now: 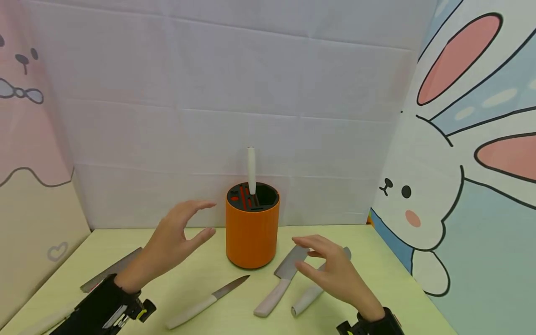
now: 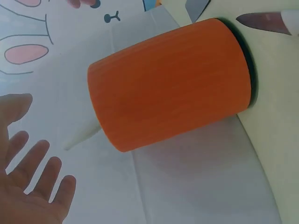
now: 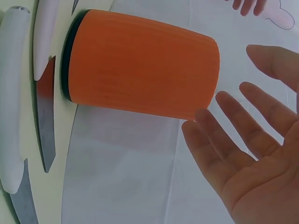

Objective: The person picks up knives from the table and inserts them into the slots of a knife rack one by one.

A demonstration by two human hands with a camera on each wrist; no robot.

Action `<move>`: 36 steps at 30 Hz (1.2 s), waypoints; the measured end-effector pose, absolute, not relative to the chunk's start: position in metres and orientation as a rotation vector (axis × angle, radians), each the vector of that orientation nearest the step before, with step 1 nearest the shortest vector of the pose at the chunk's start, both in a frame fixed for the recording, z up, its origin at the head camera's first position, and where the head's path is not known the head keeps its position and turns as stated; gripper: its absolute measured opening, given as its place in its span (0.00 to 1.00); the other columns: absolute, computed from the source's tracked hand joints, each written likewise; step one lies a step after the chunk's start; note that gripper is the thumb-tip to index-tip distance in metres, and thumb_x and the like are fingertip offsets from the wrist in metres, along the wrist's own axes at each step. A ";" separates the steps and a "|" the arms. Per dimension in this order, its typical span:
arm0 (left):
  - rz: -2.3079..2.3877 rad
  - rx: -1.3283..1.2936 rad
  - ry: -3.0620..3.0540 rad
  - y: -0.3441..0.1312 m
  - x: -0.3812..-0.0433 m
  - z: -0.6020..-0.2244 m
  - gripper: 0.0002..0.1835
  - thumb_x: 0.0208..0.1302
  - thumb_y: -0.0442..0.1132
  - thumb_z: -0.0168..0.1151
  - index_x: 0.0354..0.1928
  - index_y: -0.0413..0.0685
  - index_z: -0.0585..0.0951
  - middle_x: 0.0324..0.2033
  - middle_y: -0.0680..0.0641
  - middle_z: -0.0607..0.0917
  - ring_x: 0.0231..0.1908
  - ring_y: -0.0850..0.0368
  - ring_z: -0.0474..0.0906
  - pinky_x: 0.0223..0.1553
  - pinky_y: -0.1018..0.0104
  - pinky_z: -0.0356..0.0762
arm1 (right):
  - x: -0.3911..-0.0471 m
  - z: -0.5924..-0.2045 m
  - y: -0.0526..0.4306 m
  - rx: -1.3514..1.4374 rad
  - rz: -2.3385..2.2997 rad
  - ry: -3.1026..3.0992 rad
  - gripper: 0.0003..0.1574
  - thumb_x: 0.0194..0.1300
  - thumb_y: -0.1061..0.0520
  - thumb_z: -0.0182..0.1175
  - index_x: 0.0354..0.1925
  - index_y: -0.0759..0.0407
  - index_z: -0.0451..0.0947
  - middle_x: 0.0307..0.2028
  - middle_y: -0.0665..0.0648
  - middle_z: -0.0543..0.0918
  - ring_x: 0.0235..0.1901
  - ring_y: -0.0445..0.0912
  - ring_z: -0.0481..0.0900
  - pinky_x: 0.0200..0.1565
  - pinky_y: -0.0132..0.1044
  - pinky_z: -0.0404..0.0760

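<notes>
An orange knife block [image 1: 252,237], round with a black slotted top, stands upright between my two hands. One white knife handle [image 1: 251,170] sticks up from its top. My left hand [image 1: 180,237] hovers left of the block with fingers extended, thumb apart, holding nothing. On the other side my right hand [image 1: 331,270] is raised above the table, fingers loosely bent and apart from the block. Beneath it lies a white-handled knife [image 1: 307,298], partly hidden by the hand. Beside that rests a broad-bladed knife [image 1: 273,298], its blade toward the block.
A small pointed knife [image 1: 192,312] lies on the pale yellow table [image 1: 226,321] in front of the block. Another wide knife blade [image 1: 110,270] lies at the left, partly behind my left forearm. A white cloth wall [image 1: 234,83] rises behind; a rabbit-print panel [image 1: 481,232] stands right.
</notes>
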State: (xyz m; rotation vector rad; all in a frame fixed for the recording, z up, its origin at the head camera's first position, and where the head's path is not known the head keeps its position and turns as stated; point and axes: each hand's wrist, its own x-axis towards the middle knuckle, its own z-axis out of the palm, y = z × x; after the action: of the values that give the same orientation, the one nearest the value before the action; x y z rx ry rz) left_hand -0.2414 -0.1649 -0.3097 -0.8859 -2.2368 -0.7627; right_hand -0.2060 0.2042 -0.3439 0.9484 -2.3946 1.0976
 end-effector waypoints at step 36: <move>-0.664 -0.830 -2.356 -0.171 -0.209 -0.405 0.35 0.60 0.57 0.65 0.68 0.60 0.66 0.66 0.53 0.65 0.64 0.49 0.60 0.55 0.38 0.62 | -0.216 -0.373 0.231 1.000 0.697 -2.453 0.42 0.55 0.57 0.71 0.65 0.38 0.66 0.56 0.44 0.73 0.55 0.39 0.70 0.50 0.45 0.78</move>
State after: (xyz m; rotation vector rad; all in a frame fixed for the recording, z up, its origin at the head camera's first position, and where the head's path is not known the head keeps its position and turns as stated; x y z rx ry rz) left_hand -0.2093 -0.1713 -0.4050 -0.8303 -2.3564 -0.6637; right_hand -0.2163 0.2312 -0.3725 0.9995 -2.4531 0.6973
